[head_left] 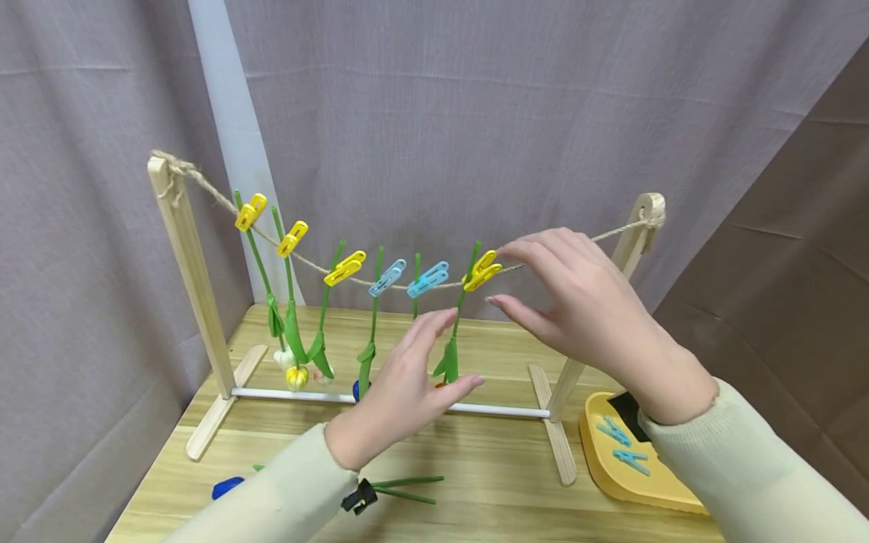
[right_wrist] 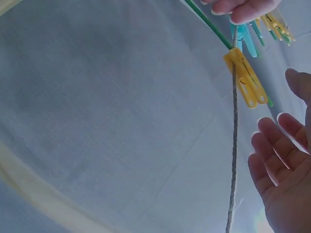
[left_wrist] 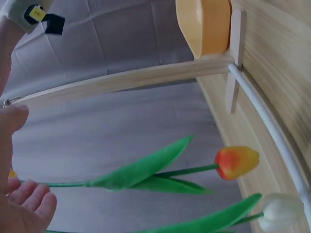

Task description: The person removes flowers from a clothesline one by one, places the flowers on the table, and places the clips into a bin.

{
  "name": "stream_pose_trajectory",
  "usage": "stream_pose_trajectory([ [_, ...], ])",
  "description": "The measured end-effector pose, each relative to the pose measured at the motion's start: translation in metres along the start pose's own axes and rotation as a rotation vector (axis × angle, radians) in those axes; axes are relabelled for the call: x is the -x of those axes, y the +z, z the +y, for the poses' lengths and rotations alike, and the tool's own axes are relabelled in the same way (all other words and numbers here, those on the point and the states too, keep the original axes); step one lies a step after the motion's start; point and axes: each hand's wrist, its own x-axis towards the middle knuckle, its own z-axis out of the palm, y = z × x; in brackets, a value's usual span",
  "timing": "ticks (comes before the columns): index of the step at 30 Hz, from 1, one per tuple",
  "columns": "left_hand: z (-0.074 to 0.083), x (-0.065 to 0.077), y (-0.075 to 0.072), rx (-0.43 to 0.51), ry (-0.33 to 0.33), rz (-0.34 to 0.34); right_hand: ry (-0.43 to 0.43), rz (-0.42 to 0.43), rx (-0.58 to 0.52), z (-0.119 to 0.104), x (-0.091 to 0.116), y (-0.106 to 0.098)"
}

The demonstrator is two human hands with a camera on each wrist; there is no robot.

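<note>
A twine line [head_left: 308, 263] holds several artificial tulips hung upside down by clothespins. On the rightmost stem sits a yellow clothespin [head_left: 482, 271]; in the left wrist view its orange-yellow tulip [left_wrist: 237, 162] hangs free. My right hand [head_left: 577, 294] hovers just right of this clothespin with fingers loosely bent, and the right wrist view shows a gap between them. Lower and to the left, my left hand [head_left: 407, 377] has its fingers extended near the same green stem [head_left: 467, 290], holding nothing visible. Beside it hang a light blue clothespin [head_left: 428, 280] and another blue clothespin [head_left: 388, 278].
A wooden frame [head_left: 197, 286] carries the twine, with a white rod [head_left: 299, 395] along its base. To the right stands a yellow tray [head_left: 594, 471] with blue clothespins [head_left: 630, 461]. Bundled stems with a black clip [head_left: 360, 498] and a blue flower [head_left: 226, 487] lie in front.
</note>
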Motion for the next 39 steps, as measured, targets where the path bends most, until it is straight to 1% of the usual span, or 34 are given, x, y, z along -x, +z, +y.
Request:
stream_pose_trajectory([
  [4,0.001,-0.004,0.006,0.021,-0.048,0.022,0.015,-0.01,0.019,0.004,-0.005,0.007],
  [8,0.004,-0.008,0.009,0.037,-0.119,0.001,0.036,-0.025,0.04,0.008,-0.005,0.013],
  [11,0.006,-0.01,0.011,0.056,-0.143,-0.006,0.045,-0.036,0.061,0.008,-0.003,0.016],
  [13,0.007,-0.011,0.012,0.072,-0.134,0.005,0.048,-0.04,0.065,0.007,-0.003,0.016],
  [20,0.007,-0.012,0.014,0.126,-0.058,0.071,0.057,-0.049,0.054,0.003,-0.001,0.016],
  [24,0.008,-0.013,0.015,0.145,-0.03,0.098,0.059,-0.048,0.04,0.001,-0.001,0.014],
  [29,0.009,-0.016,0.015,0.148,-0.019,0.117,0.071,-0.047,-0.004,-0.002,-0.001,0.013],
  [34,0.009,-0.017,0.015,0.144,-0.024,0.121,0.077,-0.053,-0.061,-0.003,0.0,0.012],
  [39,0.007,-0.017,0.014,0.133,-0.03,0.119,0.065,-0.07,-0.114,-0.004,0.002,0.013],
])
